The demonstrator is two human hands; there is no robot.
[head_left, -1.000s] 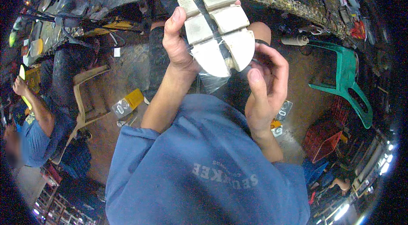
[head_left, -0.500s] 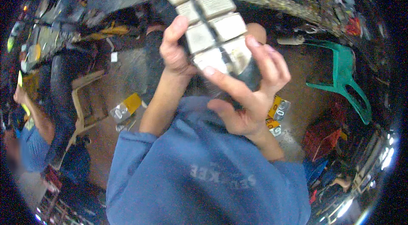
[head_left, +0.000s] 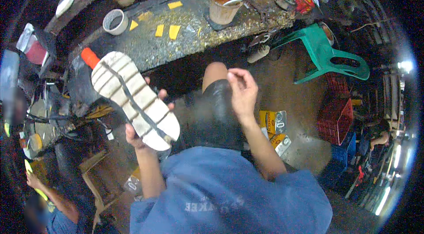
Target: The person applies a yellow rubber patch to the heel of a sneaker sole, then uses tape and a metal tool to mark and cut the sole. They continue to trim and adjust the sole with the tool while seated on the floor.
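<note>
My left hand (head_left: 136, 139) grips a white shoe sole (head_left: 132, 99) with segmented blocks and a dark centre channel, its fingers curled round the right side. The sole is tilted diagonally, bottom toward me. An orange-red object (head_left: 90, 57) sticks out beside the sole's upper end; what it is I cannot make out. My right hand (head_left: 243, 95) is raised beside my bent knee (head_left: 214, 75), apart from the sole, its thumb and forefinger pinched together; anything between them is too small to make out.
Ahead, a worn bench (head_left: 194, 42) bears a glue-stained pot (head_left: 218, 13), a tape roll (head_left: 115, 22) and yellow scraps (head_left: 174, 32). Right are a green plastic chair (head_left: 318, 53) and red crate (head_left: 333, 130). A co-worker's hand (head_left: 33, 180) at left holds a yellow-green strip.
The sole has moved left and lower in view. My right hand has left it and pinched closed. The view has shifted, showing more bench. The clear film seen earlier on the heel no longer shows.
</note>
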